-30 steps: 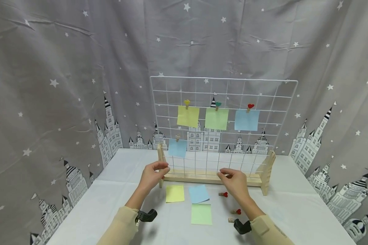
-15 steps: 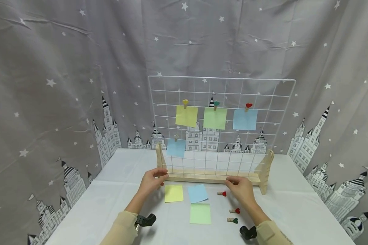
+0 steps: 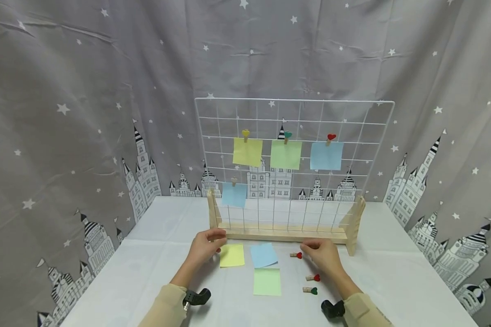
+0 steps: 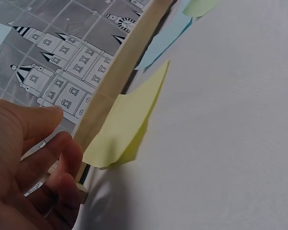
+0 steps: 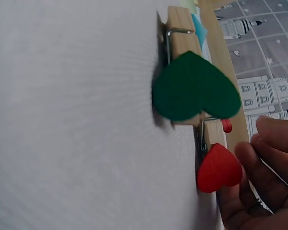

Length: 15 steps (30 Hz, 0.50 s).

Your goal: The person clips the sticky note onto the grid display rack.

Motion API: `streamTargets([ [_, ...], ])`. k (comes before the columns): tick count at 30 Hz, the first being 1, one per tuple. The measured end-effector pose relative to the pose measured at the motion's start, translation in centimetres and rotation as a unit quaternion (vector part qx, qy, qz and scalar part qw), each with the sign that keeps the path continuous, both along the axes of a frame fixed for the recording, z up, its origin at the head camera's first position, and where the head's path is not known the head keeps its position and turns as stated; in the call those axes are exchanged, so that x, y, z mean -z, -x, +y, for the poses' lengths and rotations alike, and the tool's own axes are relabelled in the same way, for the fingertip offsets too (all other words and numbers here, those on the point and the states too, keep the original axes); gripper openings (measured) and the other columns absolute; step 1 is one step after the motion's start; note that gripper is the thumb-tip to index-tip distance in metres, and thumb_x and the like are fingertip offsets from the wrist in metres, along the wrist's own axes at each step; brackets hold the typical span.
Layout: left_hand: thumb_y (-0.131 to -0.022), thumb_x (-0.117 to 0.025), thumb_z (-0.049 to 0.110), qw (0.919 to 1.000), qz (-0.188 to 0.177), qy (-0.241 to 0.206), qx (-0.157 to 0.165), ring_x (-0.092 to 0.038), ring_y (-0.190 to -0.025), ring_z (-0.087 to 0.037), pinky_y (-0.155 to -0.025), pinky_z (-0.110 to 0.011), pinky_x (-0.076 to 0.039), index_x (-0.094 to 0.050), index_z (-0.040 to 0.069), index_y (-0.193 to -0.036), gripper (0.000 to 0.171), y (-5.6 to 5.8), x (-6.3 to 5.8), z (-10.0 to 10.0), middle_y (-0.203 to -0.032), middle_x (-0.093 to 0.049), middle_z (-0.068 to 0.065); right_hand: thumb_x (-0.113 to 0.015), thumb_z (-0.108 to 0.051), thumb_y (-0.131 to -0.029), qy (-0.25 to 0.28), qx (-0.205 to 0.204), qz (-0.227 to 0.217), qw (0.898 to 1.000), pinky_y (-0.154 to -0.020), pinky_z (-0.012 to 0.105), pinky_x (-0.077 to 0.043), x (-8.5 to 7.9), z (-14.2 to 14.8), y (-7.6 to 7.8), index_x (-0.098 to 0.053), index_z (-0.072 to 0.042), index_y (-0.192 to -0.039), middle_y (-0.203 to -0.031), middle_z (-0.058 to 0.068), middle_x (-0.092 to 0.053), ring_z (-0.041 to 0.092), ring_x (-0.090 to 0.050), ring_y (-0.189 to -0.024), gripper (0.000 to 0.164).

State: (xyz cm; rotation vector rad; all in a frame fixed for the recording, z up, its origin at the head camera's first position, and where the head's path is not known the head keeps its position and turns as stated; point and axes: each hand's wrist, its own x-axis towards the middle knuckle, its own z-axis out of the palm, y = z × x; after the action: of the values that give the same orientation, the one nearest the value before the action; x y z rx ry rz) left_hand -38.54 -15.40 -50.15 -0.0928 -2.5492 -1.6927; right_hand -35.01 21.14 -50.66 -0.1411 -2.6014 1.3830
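Bench (image 3: 401, 281) with yellow note (image 3: 232, 255) just beside left hand (image 3: 205, 247), blue note (image 3: 263, 255) and green note (image 3: 267, 282) further right, farther red-heart clip (image 3: 296, 255) just beside right hand (image 3: 324, 258), nearer red-heart clip (image 3: 313, 278) and green-heart clip (image 3: 310, 290) below, both hands free, fingers (image 4: 63, 149) loosely bent, facing wire grid (image 3: 298, 121) bearing four clipped notes (image 3: 247, 153).

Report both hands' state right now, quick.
Left hand: open, fingers loosely curled, holding nothing, near the yellow note.
Right hand: open, fingers loosely curled, holding nothing, near a red-heart clip.
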Motion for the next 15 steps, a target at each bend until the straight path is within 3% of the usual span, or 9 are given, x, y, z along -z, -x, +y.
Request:
streamTargets([
  [8,-0.083,-0.072,0.018,0.9996,-0.011,0.026,-0.008,-0.063,-0.068,-0.015,-0.057,-0.028,-0.052,-0.068,0.011,-0.11,0.028,-0.4,1.4,0.1,-0.104,-0.071,-0.006,-0.074,-0.027,-0.081,-0.008,-0.012,-0.025,1.0,-0.069,0.029,-0.049,0.9,0.2,-0.1,-0.075,-0.019,-0.088,-0.088,-0.004,-0.071,0.014,-0.06,-0.082,0.011],
  [15,-0.083,-0.072,0.015,0.9974,0.031,0.063,-0.015,-0.064,-0.08,-0.012,-0.055,-0.025,-0.051,-0.071,0.015,-0.105,0.022,-0.1,1.9,0.4,-0.099,-0.072,-0.003,-0.076,-0.032,-0.078,-0.012,-0.019,-0.017,1.0,-0.082,0.036,-0.049,1.2,0.5,-0.1,-0.075,-0.021,-0.09,-0.09,-0.005,-0.073,0.013,-0.063,-0.092,0.016],
])
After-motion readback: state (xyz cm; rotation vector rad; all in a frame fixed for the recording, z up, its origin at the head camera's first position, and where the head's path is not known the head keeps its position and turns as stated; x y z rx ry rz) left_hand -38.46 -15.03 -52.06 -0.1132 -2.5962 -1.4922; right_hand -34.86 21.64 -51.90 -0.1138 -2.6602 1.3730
